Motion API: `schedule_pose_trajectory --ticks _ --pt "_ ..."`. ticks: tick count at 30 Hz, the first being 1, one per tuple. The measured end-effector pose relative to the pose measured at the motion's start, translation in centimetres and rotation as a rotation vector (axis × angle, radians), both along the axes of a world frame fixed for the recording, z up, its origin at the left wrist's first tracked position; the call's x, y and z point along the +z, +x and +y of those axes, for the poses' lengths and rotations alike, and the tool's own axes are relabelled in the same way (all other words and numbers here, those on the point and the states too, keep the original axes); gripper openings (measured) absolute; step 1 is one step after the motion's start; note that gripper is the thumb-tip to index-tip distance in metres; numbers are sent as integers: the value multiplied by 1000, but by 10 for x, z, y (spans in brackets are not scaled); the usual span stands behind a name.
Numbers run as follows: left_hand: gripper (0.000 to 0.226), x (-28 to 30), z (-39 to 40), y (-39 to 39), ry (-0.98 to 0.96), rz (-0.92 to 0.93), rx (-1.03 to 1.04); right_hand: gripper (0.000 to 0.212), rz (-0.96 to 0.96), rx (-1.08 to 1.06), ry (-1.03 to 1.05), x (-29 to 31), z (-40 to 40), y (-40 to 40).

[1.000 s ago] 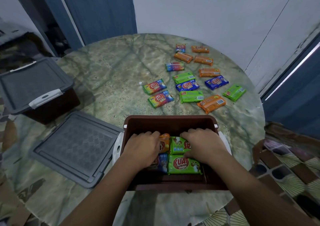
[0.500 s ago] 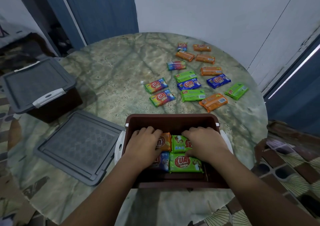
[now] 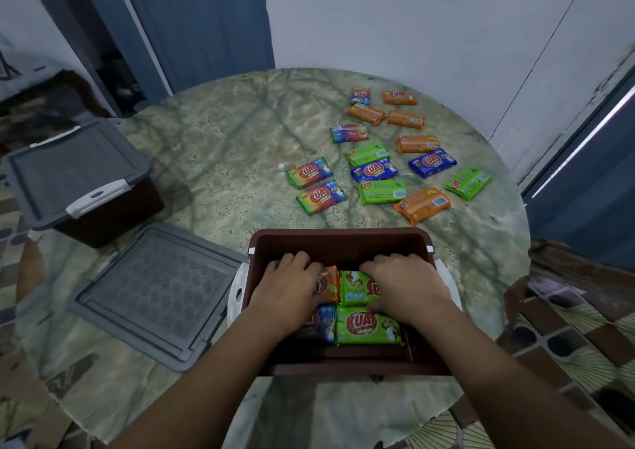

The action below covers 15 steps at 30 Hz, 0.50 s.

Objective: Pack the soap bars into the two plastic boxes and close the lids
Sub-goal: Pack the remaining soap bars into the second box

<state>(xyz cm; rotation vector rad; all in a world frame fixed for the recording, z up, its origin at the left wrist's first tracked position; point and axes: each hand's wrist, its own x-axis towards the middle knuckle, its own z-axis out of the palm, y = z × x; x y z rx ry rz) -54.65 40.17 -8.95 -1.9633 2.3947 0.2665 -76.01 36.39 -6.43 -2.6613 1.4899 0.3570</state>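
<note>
Both hands, left [image 3: 288, 288] and right [image 3: 405, 287], press flat, grasping nothing, on "KUAT"-labelled soap bars [image 3: 367, 326] inside the brown box [image 3: 338, 240].

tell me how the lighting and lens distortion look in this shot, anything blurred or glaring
Head view: dim, soft indoor light with a faint shadow beside the closed box; the wide-angle lens bows the table rim and the wall lines; a bright glare strip runs down the right edge; wrapper print on the far soap bars is too soft to read.
</note>
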Motion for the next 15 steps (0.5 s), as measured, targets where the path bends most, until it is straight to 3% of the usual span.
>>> schedule_pose_trajectory --ticks 15 --pt "48 10 -2 -3 -27 -22 -76 67 12 1 -12 2 3 1"
